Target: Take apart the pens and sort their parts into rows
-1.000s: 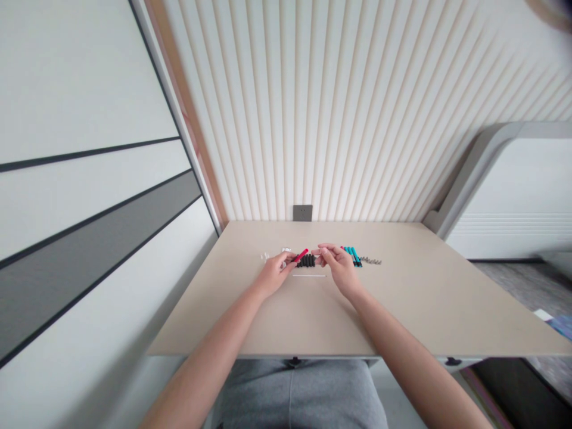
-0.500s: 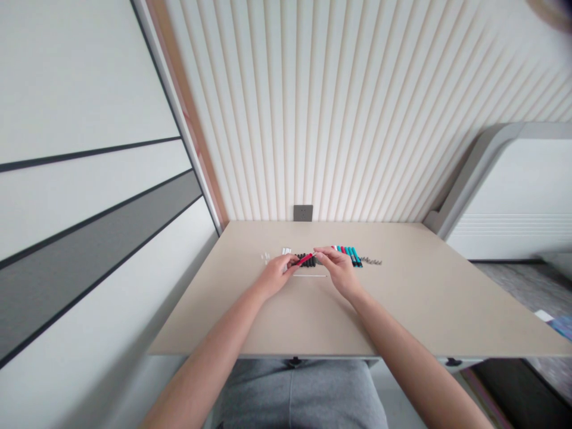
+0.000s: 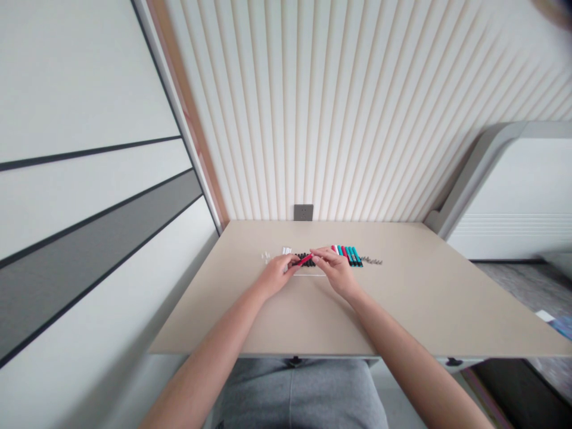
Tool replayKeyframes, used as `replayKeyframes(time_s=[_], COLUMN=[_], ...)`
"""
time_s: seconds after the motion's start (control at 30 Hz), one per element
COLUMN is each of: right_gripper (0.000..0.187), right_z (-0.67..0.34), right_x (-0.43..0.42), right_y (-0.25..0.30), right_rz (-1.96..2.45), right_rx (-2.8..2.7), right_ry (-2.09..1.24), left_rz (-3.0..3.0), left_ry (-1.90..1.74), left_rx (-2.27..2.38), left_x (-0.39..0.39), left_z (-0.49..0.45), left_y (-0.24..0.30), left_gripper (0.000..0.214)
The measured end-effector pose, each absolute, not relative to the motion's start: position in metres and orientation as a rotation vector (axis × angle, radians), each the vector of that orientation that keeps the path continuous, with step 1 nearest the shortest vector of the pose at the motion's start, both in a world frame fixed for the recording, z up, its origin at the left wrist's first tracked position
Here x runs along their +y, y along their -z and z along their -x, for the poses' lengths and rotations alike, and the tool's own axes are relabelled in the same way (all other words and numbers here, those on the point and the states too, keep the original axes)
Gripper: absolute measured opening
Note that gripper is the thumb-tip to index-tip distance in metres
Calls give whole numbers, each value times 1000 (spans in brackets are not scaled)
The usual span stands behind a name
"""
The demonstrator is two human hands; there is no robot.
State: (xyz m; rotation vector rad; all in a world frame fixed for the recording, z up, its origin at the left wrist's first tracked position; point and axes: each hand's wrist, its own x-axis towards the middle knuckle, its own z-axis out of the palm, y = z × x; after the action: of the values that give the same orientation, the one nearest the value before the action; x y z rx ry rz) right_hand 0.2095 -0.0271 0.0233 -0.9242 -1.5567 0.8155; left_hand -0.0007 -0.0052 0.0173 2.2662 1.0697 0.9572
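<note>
My left hand (image 3: 277, 275) is closed around the lower end of a red pen barrel (image 3: 306, 260), which slants up to the right above the table. At the barrel's upper end, the fingertips of my right hand (image 3: 338, 273) pinch together; any small part between them is too small to make out. Behind the barrel lies a row of black pen parts (image 3: 310, 261), partly covered by my hands. A thin white rod like a pen refill (image 3: 308, 275) rests just in front. Right of my right hand are several red, white and teal pen barrels (image 3: 351, 255) side by side.
Small dark coil-like pieces (image 3: 372, 260) lie right of the barrels. White strips (image 3: 286, 251) and tiny clear pieces (image 3: 266, 257) sit at the left. The beige table (image 3: 424, 298) meets a ribbed wall with a dark socket (image 3: 303, 213); a white cabinet (image 3: 111, 286) stands left.
My right hand has moved slightly left, bringing its fingertips onto the red barrel's upper end, where a pale thin bit showed before. My left hand has stayed in place.
</note>
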Motion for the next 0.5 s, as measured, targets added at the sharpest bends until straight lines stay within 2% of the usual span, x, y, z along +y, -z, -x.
replayKeyframes(time_s=[0.3, 0.5], right_gripper=[39, 22], right_z=[-209, -216], right_x=[-28, -26], right_y=[-23, -19], right_rz=[989, 1089], right_rx=[-1558, -1883], right_ry=[-832, -626], left_rz=[-2083, -1824], left_ry=[-1006, -1215], left_rx=[1022, 1080], left_x=[-10, -6], left_z=[-2, 2], left_y=[-23, -22], left_gripper=[24, 27])
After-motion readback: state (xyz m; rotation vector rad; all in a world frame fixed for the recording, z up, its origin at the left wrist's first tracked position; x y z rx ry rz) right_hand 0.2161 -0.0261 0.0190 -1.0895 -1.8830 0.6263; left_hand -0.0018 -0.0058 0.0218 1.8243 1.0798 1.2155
